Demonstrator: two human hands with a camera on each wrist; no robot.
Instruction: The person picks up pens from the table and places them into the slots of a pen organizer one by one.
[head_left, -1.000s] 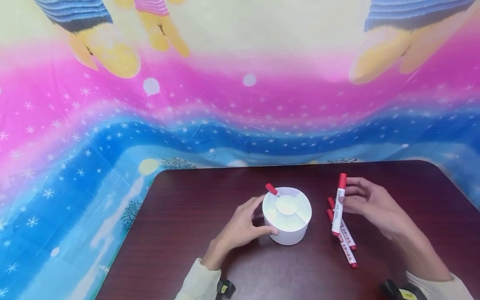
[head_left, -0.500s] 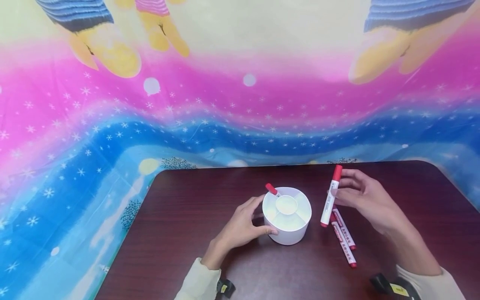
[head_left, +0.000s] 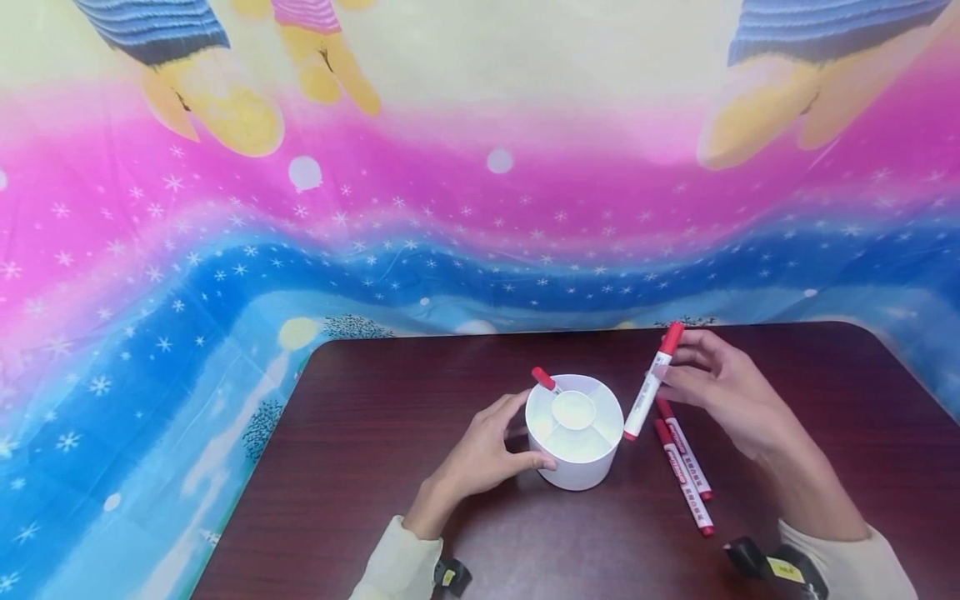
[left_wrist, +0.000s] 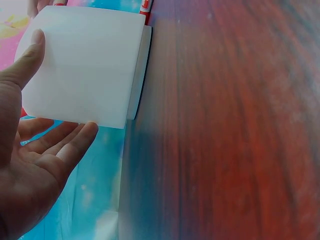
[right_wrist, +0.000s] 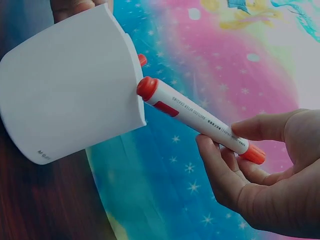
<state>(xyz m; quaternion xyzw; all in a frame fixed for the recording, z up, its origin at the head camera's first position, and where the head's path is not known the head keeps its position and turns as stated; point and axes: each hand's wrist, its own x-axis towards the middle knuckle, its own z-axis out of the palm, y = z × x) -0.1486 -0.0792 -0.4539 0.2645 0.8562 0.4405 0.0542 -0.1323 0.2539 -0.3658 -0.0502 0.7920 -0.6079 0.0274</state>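
A white round pen holder [head_left: 573, 471] with a central ring and divided compartments stands on the table. My left hand [head_left: 491, 450] grips its left side, thumb toward the front and fingers around the back; the left wrist view shows the thumb on the white wall [left_wrist: 85, 70]. One red-capped marker [head_left: 543, 379] leans in the holder's back-left compartment. My right hand [head_left: 723, 387] pinches another red-and-white marker [right_wrist: 190, 115] between thumb and fingers, near its red cap. That marker tilts, cap up and to the right, with its lower red end right at the holder's right rim.
Two more red-and-white markers, a nearer marker [head_left: 686, 479] and a farther marker [head_left: 692, 454], lie side by side on the dark wooden table [head_left: 360, 467], right of the holder. A colourful printed cloth [head_left: 450, 208] hangs behind the table's back edge.
My right hand has moved left and a little away with its marker, from over the lying markers to the holder's rim, and the marker tilts more. My left hand and the holder stay put.
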